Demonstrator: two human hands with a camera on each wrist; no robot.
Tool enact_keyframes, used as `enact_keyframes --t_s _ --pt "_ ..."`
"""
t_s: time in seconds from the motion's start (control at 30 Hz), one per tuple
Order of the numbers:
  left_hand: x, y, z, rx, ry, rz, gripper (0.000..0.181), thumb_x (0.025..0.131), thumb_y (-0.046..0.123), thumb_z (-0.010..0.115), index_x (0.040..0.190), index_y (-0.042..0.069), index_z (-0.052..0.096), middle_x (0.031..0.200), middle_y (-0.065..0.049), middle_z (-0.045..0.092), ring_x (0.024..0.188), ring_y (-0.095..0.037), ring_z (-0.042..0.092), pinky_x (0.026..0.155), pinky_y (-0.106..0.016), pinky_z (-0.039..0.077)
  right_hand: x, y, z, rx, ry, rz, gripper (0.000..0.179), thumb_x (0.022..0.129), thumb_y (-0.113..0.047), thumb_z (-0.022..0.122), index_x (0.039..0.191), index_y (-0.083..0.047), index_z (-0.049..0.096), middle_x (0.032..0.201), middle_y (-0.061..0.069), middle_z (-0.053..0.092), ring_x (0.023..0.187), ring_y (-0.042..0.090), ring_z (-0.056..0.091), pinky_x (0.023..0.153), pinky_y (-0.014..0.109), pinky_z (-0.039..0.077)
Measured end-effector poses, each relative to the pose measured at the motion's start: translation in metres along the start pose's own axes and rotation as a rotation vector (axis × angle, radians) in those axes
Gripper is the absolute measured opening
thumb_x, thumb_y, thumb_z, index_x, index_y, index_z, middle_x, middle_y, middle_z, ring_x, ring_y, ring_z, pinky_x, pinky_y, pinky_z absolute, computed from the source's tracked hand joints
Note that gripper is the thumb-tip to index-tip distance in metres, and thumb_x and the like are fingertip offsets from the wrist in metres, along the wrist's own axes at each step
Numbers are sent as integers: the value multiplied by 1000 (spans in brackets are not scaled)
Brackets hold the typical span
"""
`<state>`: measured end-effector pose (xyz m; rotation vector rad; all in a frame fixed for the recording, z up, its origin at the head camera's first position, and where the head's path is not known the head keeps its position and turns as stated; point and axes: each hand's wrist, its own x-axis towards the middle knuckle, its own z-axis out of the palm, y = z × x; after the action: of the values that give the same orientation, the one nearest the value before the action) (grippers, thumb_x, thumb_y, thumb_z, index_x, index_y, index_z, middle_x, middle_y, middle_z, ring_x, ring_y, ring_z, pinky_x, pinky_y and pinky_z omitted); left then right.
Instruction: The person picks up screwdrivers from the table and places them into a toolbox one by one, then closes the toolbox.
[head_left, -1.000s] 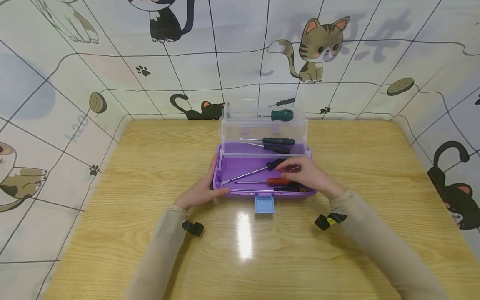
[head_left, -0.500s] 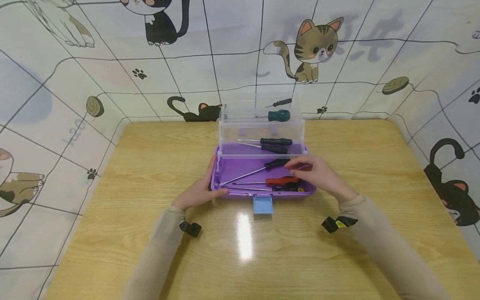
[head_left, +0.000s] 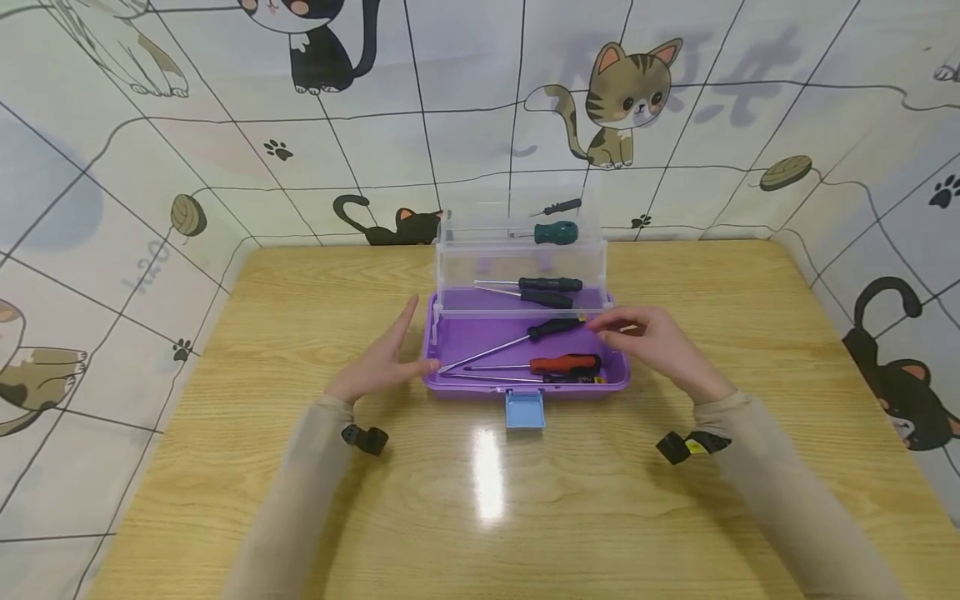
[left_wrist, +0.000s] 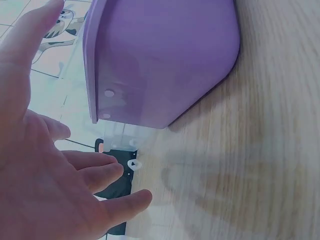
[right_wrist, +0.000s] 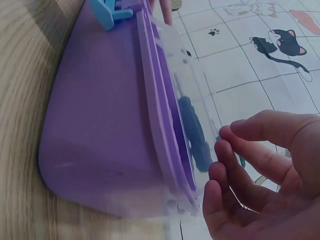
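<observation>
A purple toolbox (head_left: 480,329) stands with its transparent trays raised at the back. Inside its base lie a black-handled screwdriver (head_left: 555,327), a red-handled screwdriver (head_left: 566,364) and a black-and-yellow screwdriver (head_left: 573,378). My left hand (head_left: 378,362) has its fingers spread beside the box's left end, the thumb at the front left corner; in the left wrist view its fingers stand away from the purple wall (left_wrist: 165,55). Over the right rim, my right hand (head_left: 660,346) has loosely bent fingers; the right wrist view shows nothing held in that hand (right_wrist: 270,175).
Two black-handled screwdrivers (head_left: 551,284) lie in the lower tray. Higher up are a green-handled screwdriver (head_left: 557,233) and a small black screwdriver (head_left: 562,206). A light blue latch (head_left: 525,410) hangs at the front. Behind the wooden table (head_left: 337,308) rises a cat-patterned sheet (head_left: 465,67).
My right hand has drawn back rightward from over the screwdrivers to the right rim. My left hand has let go of the box's left end and moved slightly left.
</observation>
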<state>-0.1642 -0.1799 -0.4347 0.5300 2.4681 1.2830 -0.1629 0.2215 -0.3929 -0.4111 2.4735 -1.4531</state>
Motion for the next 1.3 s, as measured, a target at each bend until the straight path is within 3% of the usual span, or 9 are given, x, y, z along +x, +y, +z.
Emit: enact_keyframes --t_s 0.2,0.33,0.47,0.63,0.8,0.97,1.03,1.3 --pt "5 -3 4 -37 -31 5 117 81 32 79 153 28 -14 160 -2 -10 145 -23 -2 114 -49 7 5 9 -5 -67 114 0 22 96 -10 60 111 3 68 115 18 65 97 17 59 79 19 48" --pt "10 -6 15 -100 -61 67 128 75 27 85 151 34 -18 160 -6 -8 145 -26 4 114 -48 10 8 17 -7 -85 200 5 20 97 -13 58 108 1 68 115 16 64 101 13 55 84 23 46" --pt "12 -9 23 -166 -54 133 136 70 20 88 150 37 -21 160 -12 -7 143 -33 14 114 -48 13 16 26 -11 -116 273 -15 18 98 -12 56 104 2 65 112 17 63 102 19 54 86 34 45" --pt "12 -10 27 -209 -48 127 137 69 16 88 149 38 -22 160 -7 -10 144 -29 13 115 -44 12 29 42 -19 -169 335 -23 19 97 -9 54 106 5 62 110 20 61 104 29 53 89 44 45" --pt "9 5 24 -250 -74 127 136 70 9 86 151 29 -22 160 -13 -10 143 -35 13 114 -48 11 42 54 -28 -146 307 27 27 99 -15 53 116 4 61 118 22 59 113 33 51 96 49 41" --pt "2 23 18 -227 -96 96 132 73 3 82 150 19 -24 158 -18 -14 143 -40 11 114 -49 12 60 54 -32 -88 220 86 40 101 -24 51 130 2 54 131 22 54 121 34 47 100 50 38" --pt "2 21 18 -224 -97 87 132 73 4 82 150 20 -25 158 -17 -15 142 -40 12 114 -49 13 69 53 -33 -48 186 93 43 102 -26 50 134 2 51 134 21 51 122 34 47 100 49 40" --pt "13 -10 27 -222 -80 123 135 73 11 85 149 35 -24 159 -9 -16 143 -35 14 114 -49 13 103 55 -40 99 116 116 58 101 -37 49 144 1 40 144 21 42 127 34 43 103 48 39"
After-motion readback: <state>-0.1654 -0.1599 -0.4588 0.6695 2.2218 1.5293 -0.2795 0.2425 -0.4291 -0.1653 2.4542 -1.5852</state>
